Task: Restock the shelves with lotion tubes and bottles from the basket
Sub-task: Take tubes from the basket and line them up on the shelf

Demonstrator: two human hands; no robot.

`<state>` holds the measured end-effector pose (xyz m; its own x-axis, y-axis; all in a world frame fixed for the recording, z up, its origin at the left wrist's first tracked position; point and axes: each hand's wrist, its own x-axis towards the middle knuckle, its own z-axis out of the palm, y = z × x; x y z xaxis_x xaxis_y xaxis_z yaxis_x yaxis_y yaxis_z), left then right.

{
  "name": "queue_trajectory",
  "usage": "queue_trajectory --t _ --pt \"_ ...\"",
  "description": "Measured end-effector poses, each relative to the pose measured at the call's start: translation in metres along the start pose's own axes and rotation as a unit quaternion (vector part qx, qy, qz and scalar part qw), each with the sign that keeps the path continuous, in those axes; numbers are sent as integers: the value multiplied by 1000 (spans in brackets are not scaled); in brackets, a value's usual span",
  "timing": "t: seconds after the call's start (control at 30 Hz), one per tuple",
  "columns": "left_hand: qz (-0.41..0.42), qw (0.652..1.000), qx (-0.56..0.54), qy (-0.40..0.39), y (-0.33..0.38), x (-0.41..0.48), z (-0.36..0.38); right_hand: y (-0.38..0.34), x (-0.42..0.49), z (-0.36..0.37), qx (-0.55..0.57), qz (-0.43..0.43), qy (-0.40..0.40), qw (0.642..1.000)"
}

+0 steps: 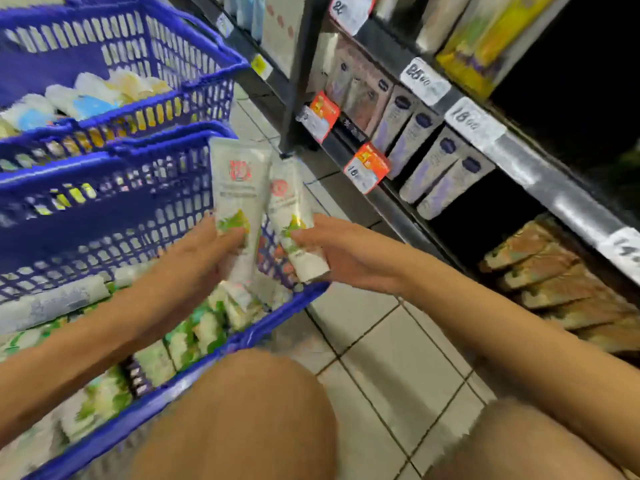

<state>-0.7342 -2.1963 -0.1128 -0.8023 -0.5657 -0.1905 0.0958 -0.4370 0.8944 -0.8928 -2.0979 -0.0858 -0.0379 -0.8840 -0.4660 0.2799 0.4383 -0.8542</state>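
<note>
Holding one white lotion tube in each hand, you crouch between blue baskets and a store shelf. Your left grip point(207, 252) is curled round the lower end of the left tube point(239, 188), thumb across its green-and-yellow picture. That tube stands nearly upright above your fingers, red logo facing you. Your right grip point(349, 258) pinches the right tube point(294, 216) the same way, thumb on the front, with the cap end poking out below the thumb. The two tubes lean side by side between your grips; whether they touch cannot be told.

Directly beneath both grips sits the near basket point(242, 338), filled with more white-and-green tubes point(207, 327), blurred. Beyond your left grip, a second basket point(104, 230) and a third basket point(86, 69) hold pale packages.

On the outer side of your right grip, the shelf point(523, 164) carries lavender boxes point(419, 157) and price tags point(367, 171). Lower down lie brownish packs point(540, 271). Tiled floor point(381, 358) shows under your right forearm, and your bare knees point(242, 410) fill the bottom.
</note>
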Motion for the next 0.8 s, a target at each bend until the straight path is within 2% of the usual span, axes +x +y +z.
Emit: queue_trajectory --t 0.07,0.17,0.3,0.37,0.47,0.53,0.6,0.7,0.8 --pt "10 996 29 -79 -1 15 40 -2 -39 -20 -16 -55 50 997" --pt "-17 990 86 -107 -16 52 119 2 -103 -51 -13 -156 175 972" --pt "-31 974 85 -208 -38 60 227 28 -201 -97 -25 -225 407 885" --pt "-46 973 86 -208 -42 47 283 49 -249 -110 -1 -251 461 851" --pt "-23 944 140 -299 -61 21 338 78 -307 -119 24 -265 530 805" --pt "-7 915 170 -366 -72 13 367 86 -340 -123 -18 -251 595 763" --pt "11 899 196 -392 -78 12 393 91 -367 -132 -48 -261 651 711" --pt "64 888 212 -403 -86 10 434 94 -392 -148 -43 -306 727 614" --pt "144 888 226 -373 -90 12 466 91 -402 -168 -78 -281 803 520"
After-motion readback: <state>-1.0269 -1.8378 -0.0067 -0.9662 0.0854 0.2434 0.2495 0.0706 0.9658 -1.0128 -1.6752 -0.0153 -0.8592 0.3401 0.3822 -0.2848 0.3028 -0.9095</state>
